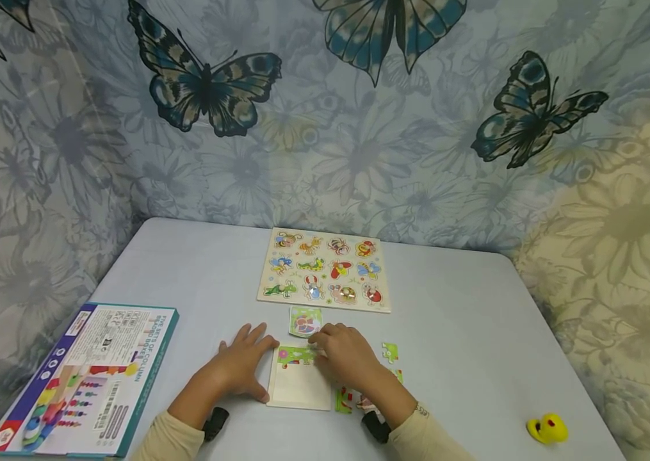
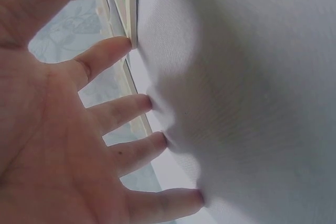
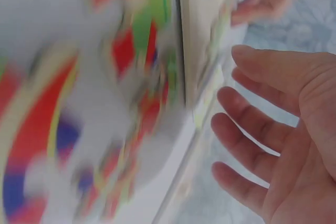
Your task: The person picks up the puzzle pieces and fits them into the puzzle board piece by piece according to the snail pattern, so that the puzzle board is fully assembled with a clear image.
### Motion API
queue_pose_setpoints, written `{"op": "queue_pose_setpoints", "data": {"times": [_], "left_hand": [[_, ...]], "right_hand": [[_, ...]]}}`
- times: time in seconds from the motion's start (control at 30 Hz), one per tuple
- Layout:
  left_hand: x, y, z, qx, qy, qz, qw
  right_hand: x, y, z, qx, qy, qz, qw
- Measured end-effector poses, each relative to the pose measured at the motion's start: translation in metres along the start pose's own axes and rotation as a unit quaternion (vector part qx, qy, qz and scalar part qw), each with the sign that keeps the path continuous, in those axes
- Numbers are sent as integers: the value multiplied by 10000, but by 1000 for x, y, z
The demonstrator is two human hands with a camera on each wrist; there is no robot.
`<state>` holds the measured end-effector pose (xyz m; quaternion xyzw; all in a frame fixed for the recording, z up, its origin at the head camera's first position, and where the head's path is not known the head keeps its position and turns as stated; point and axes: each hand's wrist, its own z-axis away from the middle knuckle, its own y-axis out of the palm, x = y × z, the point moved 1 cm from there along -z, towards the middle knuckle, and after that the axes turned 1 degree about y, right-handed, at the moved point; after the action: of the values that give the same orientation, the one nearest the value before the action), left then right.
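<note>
A pale wooden tray (image 1: 298, 392) lies flat, with green puzzle pieces (image 1: 294, 356) along its far edge. My left hand (image 1: 241, 362) rests at its left side, fingers spread; in the left wrist view, one fingertip of that hand (image 2: 63, 129) touches the tray's edge and others touch the table. At the tray's far right corner is my right hand (image 1: 350, 358), fingertips over the pieces. The right wrist view shows this hand (image 3: 283, 145) with loosely bent fingers and nothing visible held. Loose pieces (image 1: 344, 401) lie beside the tray, partly under the right forearm.
A small picture square (image 1: 305, 321) lies just beyond the tray, below an insect puzzle board (image 1: 325, 270). Another green piece (image 1: 390, 351) is right of my right hand. A large box (image 1: 85, 378) lies at the left, a yellow toy (image 1: 548, 428) at the right.
</note>
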<state>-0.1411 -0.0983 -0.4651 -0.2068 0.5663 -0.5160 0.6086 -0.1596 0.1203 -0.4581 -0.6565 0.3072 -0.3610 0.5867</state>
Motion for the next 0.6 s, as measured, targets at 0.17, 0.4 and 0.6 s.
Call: {"op": "queue_pose_setpoints", "data": {"times": [0.17,0.4,0.6], "left_hand": [[-1,0,0,-40,9,54,10000],[1,0,0,-23,-1,75,10000],[1,0,0,-4,76,66,9999]], "right_hand": [[-28,-9,14,-70,439,-95,9990],[-65,-13,39,-104,1112,-87,9937],[-84,-7,59,-79,1430,-23,9897]]}}
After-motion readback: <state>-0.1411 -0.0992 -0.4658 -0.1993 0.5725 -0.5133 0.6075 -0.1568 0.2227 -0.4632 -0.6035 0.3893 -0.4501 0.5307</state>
